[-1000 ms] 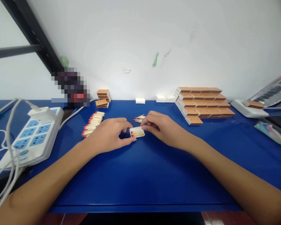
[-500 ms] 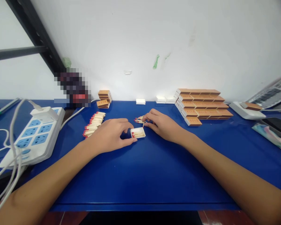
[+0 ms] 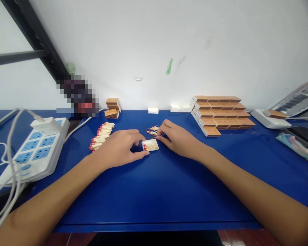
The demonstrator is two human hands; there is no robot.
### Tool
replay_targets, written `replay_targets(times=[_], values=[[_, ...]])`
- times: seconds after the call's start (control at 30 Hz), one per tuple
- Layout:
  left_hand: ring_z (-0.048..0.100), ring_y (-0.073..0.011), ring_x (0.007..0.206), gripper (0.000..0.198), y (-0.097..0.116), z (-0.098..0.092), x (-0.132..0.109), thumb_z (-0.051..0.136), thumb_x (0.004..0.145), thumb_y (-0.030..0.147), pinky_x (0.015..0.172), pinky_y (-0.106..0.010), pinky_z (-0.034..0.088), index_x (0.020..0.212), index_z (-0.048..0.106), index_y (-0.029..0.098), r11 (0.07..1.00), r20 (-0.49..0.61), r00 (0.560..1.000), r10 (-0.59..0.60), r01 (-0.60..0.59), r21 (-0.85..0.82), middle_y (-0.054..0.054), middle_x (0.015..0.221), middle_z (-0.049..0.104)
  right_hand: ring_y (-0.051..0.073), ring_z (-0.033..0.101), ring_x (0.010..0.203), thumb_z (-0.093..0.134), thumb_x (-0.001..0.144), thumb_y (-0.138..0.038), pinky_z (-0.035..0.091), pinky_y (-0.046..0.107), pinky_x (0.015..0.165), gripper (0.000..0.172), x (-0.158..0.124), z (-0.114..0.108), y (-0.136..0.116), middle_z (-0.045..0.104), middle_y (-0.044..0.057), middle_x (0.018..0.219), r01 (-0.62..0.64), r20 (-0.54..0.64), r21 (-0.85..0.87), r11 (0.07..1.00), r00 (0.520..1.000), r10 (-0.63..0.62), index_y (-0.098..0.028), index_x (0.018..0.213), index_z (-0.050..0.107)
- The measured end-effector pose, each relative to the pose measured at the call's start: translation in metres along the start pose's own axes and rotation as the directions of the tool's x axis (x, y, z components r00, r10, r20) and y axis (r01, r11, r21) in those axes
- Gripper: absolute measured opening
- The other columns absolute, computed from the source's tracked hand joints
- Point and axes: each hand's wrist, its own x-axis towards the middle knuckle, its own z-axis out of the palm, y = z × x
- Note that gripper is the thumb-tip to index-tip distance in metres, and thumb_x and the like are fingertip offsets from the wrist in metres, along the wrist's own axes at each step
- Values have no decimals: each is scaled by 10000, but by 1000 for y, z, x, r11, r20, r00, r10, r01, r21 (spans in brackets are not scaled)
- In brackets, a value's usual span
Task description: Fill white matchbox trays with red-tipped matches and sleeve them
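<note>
Matchbox tray (image 3: 150,145) lies flat, long axis left-right; left hand (image 3: 120,147) grip pinches it.

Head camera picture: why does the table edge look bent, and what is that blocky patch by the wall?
Head view: the wide lens bows the blue table and stretches both forearms; the pixelated patch is deliberate masking; lighting is even, shadows soft; the small tray of matches looks slightly soft.

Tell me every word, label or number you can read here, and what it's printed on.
No text can be read.
Matchboxes in the big stack: red marks on the orange tops, too small to read.
Small stack: the same red marks, blurred.
Power strip: no legible lettering.
Item by the wall: pixelated, unreadable.
Tray between the left hand and right hand: plain white.
</note>
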Motion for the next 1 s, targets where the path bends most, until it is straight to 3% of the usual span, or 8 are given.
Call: replay_targets(times=[0.47, 0.67, 0.83, 1.0], values=[[629, -181, 786, 295, -1, 0, 0, 711, 942, 475, 692, -310, 430, 1076, 747, 215, 1000, -3, 1000, -5, 5, -3, -11, 882, 676, 202, 595, 859, 543, 1071, -250, 474, 337, 802, 115, 1, -4, 0, 588, 74, 1057, -55, 39, -75, 996, 998, 58, -186, 1007, 614], [650, -186, 800, 293, 0, 0, -1, 724, 935, 469, 680, -305, 428, 1092, 754, 223, 1000, -8, 1000, -7, 7, 1, -12, 896, 688, 192, 596, 877, 537, 1068, -218, 466, 316, 775, 90, -4, -14, -16, 603, 73, 1066, 8, -64, -10, 1000, 998, -8, -193, 1015, 605], [662, -195, 818, 315, -2, 2, -1, 723, 936, 480, 689, -309, 439, 1099, 751, 212, 1000, -18, 1000, 3, -3, 0, -18, 896, 692, 188, 596, 883, 554, 1059, -219, 463, 322, 783, 82, -8, -9, -32, 598, 69, 1077, 56, -6, 19, 998, 998, -56, -193, 1032, 626], [649, -187, 803, 307, -2, 2, 0, 722, 937, 470, 689, -309, 442, 1102, 756, 213, 1000, -9, 1000, -2, 2, 4, -18, 894, 695, 167, 597, 846, 565, 1062, -279, 459, 308, 758, 106, -8, -8, -15, 611, 48, 1049, 22, -86, 128, 991, 996, -11, -209, 1065, 644]])
